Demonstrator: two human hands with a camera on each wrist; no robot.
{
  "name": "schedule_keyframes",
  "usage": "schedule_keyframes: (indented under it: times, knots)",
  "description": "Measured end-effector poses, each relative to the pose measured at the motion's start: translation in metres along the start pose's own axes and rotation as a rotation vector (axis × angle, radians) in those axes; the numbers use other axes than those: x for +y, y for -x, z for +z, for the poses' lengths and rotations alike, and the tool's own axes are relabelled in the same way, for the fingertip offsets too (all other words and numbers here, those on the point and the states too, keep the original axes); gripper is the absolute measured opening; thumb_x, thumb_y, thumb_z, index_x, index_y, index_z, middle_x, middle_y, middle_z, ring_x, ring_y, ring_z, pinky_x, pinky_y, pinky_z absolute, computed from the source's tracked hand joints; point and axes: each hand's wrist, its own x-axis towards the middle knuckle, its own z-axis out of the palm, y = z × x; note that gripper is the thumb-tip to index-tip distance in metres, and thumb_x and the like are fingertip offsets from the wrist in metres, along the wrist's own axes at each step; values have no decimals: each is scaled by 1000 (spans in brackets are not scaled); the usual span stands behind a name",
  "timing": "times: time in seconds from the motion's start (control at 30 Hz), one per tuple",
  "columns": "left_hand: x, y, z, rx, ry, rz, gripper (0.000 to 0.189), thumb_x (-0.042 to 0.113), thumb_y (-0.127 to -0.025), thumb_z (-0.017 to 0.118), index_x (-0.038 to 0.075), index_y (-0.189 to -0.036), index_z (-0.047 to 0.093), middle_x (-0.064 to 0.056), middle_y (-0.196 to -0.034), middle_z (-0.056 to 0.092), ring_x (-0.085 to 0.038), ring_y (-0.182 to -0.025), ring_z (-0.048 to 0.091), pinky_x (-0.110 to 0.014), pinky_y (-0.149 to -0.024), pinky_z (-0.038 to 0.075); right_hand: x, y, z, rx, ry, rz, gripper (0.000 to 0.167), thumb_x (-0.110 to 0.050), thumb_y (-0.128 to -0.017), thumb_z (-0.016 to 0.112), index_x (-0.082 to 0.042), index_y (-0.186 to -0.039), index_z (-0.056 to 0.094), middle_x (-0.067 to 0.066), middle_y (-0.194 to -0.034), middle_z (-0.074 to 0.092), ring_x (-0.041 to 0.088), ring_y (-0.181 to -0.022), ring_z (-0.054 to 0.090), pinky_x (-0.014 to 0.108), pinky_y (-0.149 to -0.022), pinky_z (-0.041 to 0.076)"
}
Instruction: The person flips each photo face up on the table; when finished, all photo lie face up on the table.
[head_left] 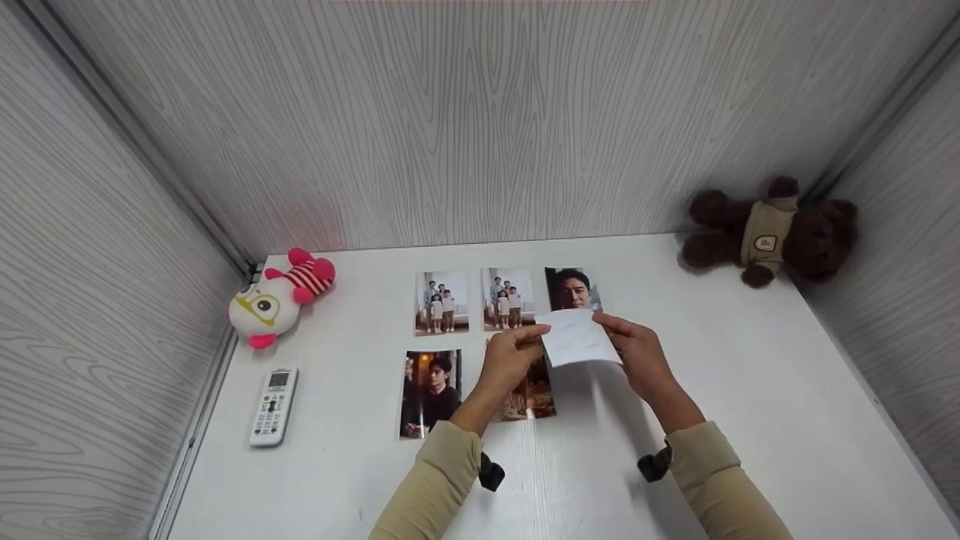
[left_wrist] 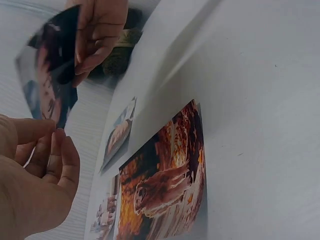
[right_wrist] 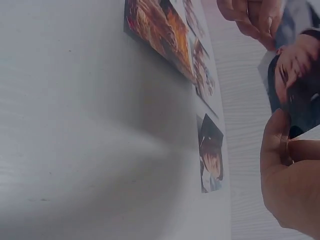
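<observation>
Both hands hold one photo print (head_left: 579, 339) raised over the table, its white back facing the head camera. In the right wrist view its printed side shows a portrait (right_wrist: 295, 75). My left hand (head_left: 511, 361) pinches one side edge between thumb and fingers; my right hand (head_left: 643, 358) pinches the opposite edge. Just behind it lies a man's close-up photo (head_left: 571, 286), partly covered in the head view. Two family photos (head_left: 441, 302) lie to its left. Nearer are a photo of a man in dark clothes (head_left: 431, 394) and an autumn dog photo (left_wrist: 165, 185), partly hidden under the left hand.
A white remote control (head_left: 274, 406) lies at the left of the white table (head_left: 345, 465), with a pink and white plush toy (head_left: 270, 304) behind it. A brown teddy bear (head_left: 769, 232) lies at the back right. Wood-grain panels (head_left: 480, 127) enclose the back and sides.
</observation>
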Motion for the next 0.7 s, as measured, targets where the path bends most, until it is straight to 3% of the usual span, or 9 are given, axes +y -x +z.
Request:
schedule_keyframes:
  times: [0.1, 0.2, 0.27, 0.4, 0.53, 0.63, 0.7]
  knots:
    - [0, 1, -1, 25, -9, 1, 28, 8, -93, 66, 20, -116, 78, -7, -100, 76, -3, -56, 46, -19, -54, 40, 0, 0, 0, -4, -8, -16, 38, -9, -107, 48, 2, -143, 54, 16, -153, 49, 1, -108, 64, 21, -87, 57]
    - [0, 1, -2, 50, 4, -1, 21, 17, -96, 68, 20, -114, 79, -14, -91, 76, -6, -46, 34, -20, -47, 32, 0, 0, 0, -7, 9, -33, 37, -11, -105, 54, 4, -138, 58, 14, -135, 64, 4, -96, 68, 23, -83, 59]
    - [1, 1, -4, 63, 15, -1, 20, 22, -96, 70, 17, -113, 79, -21, -88, 74, -5, -46, 36, -20, -47, 32, -1, 0, 1, 5, 21, -41, 35, -13, -104, 57, 5, -134, 61, 6, -117, 72, 7, -86, 68, 24, -79, 60]
    - [2, 0, -6, 89, 19, -5, 25, 30, -92, 75, 13, -109, 80, -15, -83, 74, -5, -50, 40, -21, -50, 37, -3, 0, 2, 49, 89, -53, 36, -23, -102, 63, 4, -125, 67, -5, -88, 66, 7, -69, 57, 22, -67, 54]
    - [2, 0, -6, 100, 41, -22, 24, 30, -92, 76, 10, -103, 80, 0, -73, 66, -6, -54, 42, -22, -53, 38, -2, 0, 4, 89, 180, -69, 37, -31, -100, 66, -1, -120, 72, -3, -85, 56, 9, -66, 49, 24, -62, 48]
    - [3, 1, -4, 86, 126, -78, 22, 25, -94, 73, 5, -99, 78, 5, -71, 58, -7, -59, 46, -22, -56, 42, -2, 0, 7, 104, 230, -70, 35, -35, -98, 67, -4, -113, 75, -3, -86, 54, 12, -70, 49, 27, -66, 49]
    - [4, 1, -2, 74, 207, -129, 24, 22, -96, 70, 1, -105, 76, 3, -78, 62, -7, -67, 54, -22, -61, 50, -2, 0, 9, 109, 246, -64, 31, -34, -98, 68, -6, -105, 76, -3, -85, 55, 14, -72, 50, 30, -69, 51]
